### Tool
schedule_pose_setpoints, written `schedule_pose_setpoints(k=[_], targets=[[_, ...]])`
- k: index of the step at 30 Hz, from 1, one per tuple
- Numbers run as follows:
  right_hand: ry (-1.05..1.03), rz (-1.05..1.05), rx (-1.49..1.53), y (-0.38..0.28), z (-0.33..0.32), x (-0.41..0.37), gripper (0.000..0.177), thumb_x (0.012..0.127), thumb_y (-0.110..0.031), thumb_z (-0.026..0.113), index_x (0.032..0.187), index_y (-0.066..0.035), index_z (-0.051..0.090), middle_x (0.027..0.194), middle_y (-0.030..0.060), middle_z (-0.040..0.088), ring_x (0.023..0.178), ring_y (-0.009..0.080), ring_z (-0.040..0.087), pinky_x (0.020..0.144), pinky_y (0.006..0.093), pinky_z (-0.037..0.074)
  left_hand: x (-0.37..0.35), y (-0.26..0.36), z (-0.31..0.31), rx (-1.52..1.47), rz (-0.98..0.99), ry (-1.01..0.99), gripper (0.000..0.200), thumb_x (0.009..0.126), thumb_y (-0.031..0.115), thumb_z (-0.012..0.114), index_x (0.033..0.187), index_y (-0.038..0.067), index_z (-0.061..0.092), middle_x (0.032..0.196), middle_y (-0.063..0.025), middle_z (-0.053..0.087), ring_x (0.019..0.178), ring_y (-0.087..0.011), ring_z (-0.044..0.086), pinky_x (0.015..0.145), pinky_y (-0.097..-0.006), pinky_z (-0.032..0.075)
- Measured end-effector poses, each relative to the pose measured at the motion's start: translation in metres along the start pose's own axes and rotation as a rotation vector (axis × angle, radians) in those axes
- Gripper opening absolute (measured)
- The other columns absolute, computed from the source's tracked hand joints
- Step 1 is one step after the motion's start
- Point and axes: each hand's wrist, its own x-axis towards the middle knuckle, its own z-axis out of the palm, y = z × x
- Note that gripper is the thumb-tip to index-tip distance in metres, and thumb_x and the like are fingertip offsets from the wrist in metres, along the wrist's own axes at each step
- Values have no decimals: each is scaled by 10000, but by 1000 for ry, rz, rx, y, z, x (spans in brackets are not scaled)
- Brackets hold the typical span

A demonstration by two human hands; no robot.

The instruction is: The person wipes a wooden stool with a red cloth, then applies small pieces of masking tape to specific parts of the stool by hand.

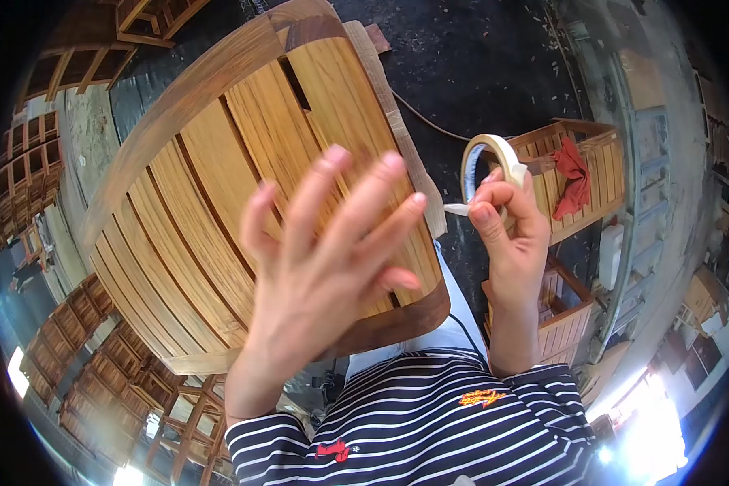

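My left hand [320, 235] is spread, its back toward me, above a slatted wooden tabletop [202, 154] with a darker rounded frame. Its fingers are slightly blurred and nothing is in them. Off the right edge of the tabletop, my right hand [514, 227] pinches a roll of masking tape [467, 174] between thumb and fingers. The roll is held upright, its cardboard core facing me. A short loose tape end sticks out to the left of my right thumb, toward the tabletop edge.
Beneath the tabletop's right side lies a strip of padding [393, 113]. Wooden slatted crates [603, 174] stand on the dark floor to the right, one with a red cloth [573, 178] over it. Several wooden furniture frames [105, 389] are stacked at the left. A cable [429, 121] runs across the floor.
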Motion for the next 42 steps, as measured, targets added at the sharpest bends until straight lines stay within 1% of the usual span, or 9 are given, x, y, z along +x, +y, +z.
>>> schedule_pose_setpoints(k=[5,16,19,24,26,31,35,38,42], targets=[[-104,158,272,0,9,10,127,780,-162,666,773,-44,623,783,18,503,881,132,424,834,268,316,13,-40,0,215,-138,5,613,842,655,193,1205,302,539,1397,-58,293,1309,-278,202,1052,-465,76],[-284,18,-119,-24,39,36,208,661,-194,762,690,-53,612,883,51,440,830,144,454,687,250,397,14,-52,5,127,-186,59,590,847,592,314,1299,237,447,1406,-97,287,1305,-296,222,1048,-475,98],[-299,-22,-315,-21,38,41,270,651,-163,781,759,-59,557,859,-1,417,793,60,425,605,194,353,15,-48,3,87,-196,62,646,775,608,431,1304,237,440,1406,-103,288,1303,-299,227,1046,-480,96],[-338,214,23,9,41,42,419,682,-222,761,977,-26,537,872,7,517,781,77,477,715,222,402,22,-40,8,2,-320,119,982,505,647,674,1342,227,381,1437,-133,233,1327,-317,182,1046,-522,52],[-506,441,200,5,38,46,450,712,-274,723,1031,13,587,918,50,597,849,105,545,785,238,410,21,-43,15,-7,-337,162,979,519,642,673,1350,225,367,1445,-135,211,1337,-326,148,1047,-525,39],[-571,437,371,-1,35,53,371,721,-260,709,943,29,641,956,63,595,884,120,553,812,249,410,21,-47,16,-28,-369,160,975,550,627,676,1367,222,331,1459,-141,156,1353,-346,64,1049,-529,11],[-648,181,278,25,26,55,415,745,-231,703,1057,25,603,1025,62,453,969,129,456,806,246,394,17,-54,17,-89,-303,177,745,710,514,622,1343,202,380,1449,-149,186,1345,-357,104,1045,-545,10],[-328,-181,-156,15,19,38,560,756,-351,668,1177,-7,532,909,55,425,825,131,430,700,234,371,9,-50,12,-186,-264,188,591,800,437,558,1320,194,417,1439,-157,211,1340,-368,117,1038,-565,2],[-265,-410,-518,-8,22,2,652,840,-511,463,1221,17,498,1066,111,476,981,250,358,876,360,293,-13,-7,1,-136,-273,-3,518,847,407,499,1324,226,409,1444,-140,208,1341,-366,114,1007,-601,-54]])
